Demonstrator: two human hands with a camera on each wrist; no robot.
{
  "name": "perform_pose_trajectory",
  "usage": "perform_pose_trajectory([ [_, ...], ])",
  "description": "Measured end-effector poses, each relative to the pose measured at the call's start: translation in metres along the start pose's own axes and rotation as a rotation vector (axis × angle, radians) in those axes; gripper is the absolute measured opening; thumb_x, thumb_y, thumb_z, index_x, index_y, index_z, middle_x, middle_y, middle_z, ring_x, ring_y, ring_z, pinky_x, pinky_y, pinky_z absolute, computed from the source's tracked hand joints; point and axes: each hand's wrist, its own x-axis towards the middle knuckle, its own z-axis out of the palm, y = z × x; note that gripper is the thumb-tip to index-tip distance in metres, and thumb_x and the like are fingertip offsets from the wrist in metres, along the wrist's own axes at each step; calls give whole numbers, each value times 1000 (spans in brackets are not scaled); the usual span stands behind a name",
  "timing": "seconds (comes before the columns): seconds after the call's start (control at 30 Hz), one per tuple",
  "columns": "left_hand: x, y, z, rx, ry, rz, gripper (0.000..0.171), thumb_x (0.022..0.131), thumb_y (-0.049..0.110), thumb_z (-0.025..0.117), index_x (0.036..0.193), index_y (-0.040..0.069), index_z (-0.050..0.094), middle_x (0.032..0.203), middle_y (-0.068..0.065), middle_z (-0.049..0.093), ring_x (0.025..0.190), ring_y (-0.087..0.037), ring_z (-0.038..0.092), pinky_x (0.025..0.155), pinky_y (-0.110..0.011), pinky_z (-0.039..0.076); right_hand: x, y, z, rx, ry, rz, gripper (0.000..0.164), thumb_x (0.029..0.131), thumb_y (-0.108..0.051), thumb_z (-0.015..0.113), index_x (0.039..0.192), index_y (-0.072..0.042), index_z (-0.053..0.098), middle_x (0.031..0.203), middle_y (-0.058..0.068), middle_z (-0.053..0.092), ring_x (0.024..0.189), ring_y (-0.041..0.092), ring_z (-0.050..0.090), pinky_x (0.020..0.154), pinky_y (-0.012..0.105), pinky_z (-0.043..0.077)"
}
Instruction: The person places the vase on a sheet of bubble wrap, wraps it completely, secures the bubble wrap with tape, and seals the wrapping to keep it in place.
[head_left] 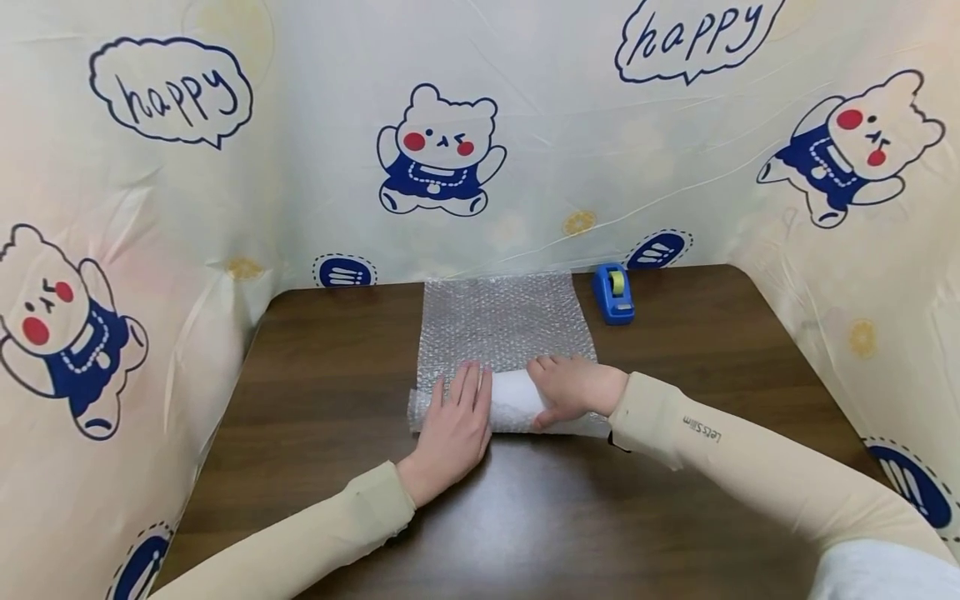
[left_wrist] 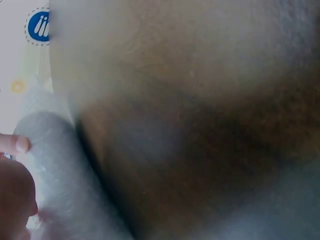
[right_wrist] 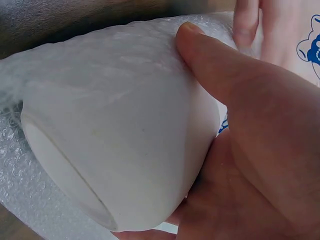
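Note:
A sheet of bubble wrap [head_left: 495, 321] lies on the brown table, its near end rolled over a white vessel [head_left: 516, 390] lying on its side. In the right wrist view the vessel [right_wrist: 125, 145] is smooth, with a round flat base; whether it is a cup or a vase, I cannot tell. My right hand [head_left: 573, 387] grips its right part, thumb on the near side and fingers over the far side. On the left part of the roll my left hand [head_left: 456, 421] rests with straight fingers. The left wrist view shows the wrapped roll [left_wrist: 65, 170] at its left.
A blue tape dispenser [head_left: 615, 296] with yellowish tape stands at the back, right of the bubble wrap. Patterned cloth [head_left: 322, 167] hangs around the back and sides of the table [head_left: 330, 358].

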Motion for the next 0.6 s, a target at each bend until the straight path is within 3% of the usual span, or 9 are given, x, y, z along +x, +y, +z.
perform_pose_trajectory([
  [0.13,0,2,5,-54,-146,-53,84,96,48,60,156,-6,36,157,-32,40,149,-46,36,111,-73,32,2,2,-3,5,-40,7,81,91,-50,76,144,4,45,144,24,54,130,41,56,106,59,46],
  [0.27,3,1,9,-43,-212,-53,111,89,72,64,161,-4,27,160,-33,34,150,-46,33,113,-74,28,5,3,-6,6,-62,-2,81,92,-49,76,143,5,45,143,24,54,130,41,56,106,57,47],
  [0.43,7,-1,11,-20,-193,-29,121,78,70,79,161,-1,27,152,-34,44,141,-47,46,109,-70,37,5,3,-6,-6,-74,-9,81,92,-50,77,142,6,45,141,24,56,128,40,58,106,55,48],
  [0.6,11,-1,14,4,-147,-26,125,68,72,84,158,0,35,128,-24,60,117,-40,60,101,-56,49,3,2,-5,-16,-54,-3,81,90,-49,78,141,5,47,139,23,58,125,39,60,105,53,49],
])
